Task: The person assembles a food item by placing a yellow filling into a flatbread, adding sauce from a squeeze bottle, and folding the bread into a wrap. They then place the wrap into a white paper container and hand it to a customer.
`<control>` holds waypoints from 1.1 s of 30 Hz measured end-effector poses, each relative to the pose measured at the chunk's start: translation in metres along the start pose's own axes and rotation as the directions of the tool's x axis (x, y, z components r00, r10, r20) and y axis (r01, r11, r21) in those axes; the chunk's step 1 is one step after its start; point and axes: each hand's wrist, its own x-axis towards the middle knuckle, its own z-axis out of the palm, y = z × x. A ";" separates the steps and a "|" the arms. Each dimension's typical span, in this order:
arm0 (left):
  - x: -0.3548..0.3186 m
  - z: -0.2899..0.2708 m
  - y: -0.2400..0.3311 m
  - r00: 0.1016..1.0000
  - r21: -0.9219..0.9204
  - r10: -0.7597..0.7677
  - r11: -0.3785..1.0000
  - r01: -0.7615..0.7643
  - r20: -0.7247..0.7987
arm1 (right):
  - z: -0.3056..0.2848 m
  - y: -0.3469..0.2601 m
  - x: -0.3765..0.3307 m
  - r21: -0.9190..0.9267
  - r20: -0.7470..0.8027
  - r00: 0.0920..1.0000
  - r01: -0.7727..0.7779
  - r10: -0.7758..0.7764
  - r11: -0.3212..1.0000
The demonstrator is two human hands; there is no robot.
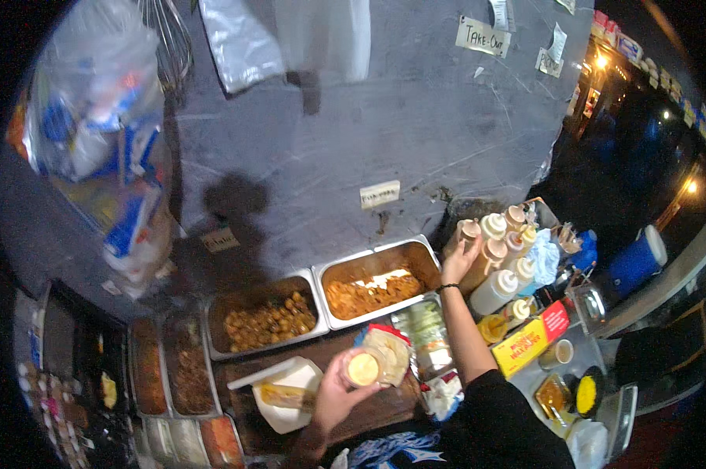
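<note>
My left hand [339, 393] holds a small round cup of pale yellow sauce [362, 368] above a dark wooden board [345, 418]. Just right of the cup lies a flat bread on red-edged paper [387, 351]. My right hand [460, 262] reaches out to the right and grips a brownish squeeze bottle [469, 234] at the near edge of a cluster of several squeeze bottles [505, 258]. An open white foam box [286, 392] with food in it sits on the board left of my left hand.
Steel pans hold fried pieces [268, 320] and an orange curry [374, 291]; more trays [172, 367] run to the left. A yellow and red box [531, 341], a blue jug [638, 258] and small bowls stand at right. Plastic bags [107, 133] hang on the grey wall.
</note>
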 end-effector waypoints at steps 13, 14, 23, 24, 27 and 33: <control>-0.002 -0.011 -0.012 0.995 -0.017 -0.083 0.996 0.082 -0.062 | 0.024 0.046 0.006 -0.422 0.183 0.960 -0.116 0.209 0.899; 0.000 -0.008 -0.012 0.996 -0.005 -0.074 0.997 0.073 -0.054 | 0.023 0.049 0.010 -0.394 0.177 0.971 -0.082 0.163 0.915; 0.002 0.000 0.007 1.000 -0.011 -0.015 1.000 0.015 -0.024 | -0.007 -0.007 -0.009 -0.099 0.285 0.922 0.299 -0.261 0.949; 0.003 -0.003 0.009 1.000 -0.018 -0.020 1.000 0.019 -0.008 | -0.014 -0.027 -0.013 -0.016 0.314 0.880 0.380 -0.356 0.925; 0.000 -0.004 0.022 0.999 0.055 -0.013 0.998 0.014 -0.030 | -0.032 -0.089 -0.024 0.231 0.336 0.643 0.652 -0.688 0.723; -0.001 0.016 0.056 0.997 0.109 0.033 0.993 -0.040 0.072 | -0.066 -0.193 -0.020 0.390 0.346 0.226 0.848 -0.911 0.359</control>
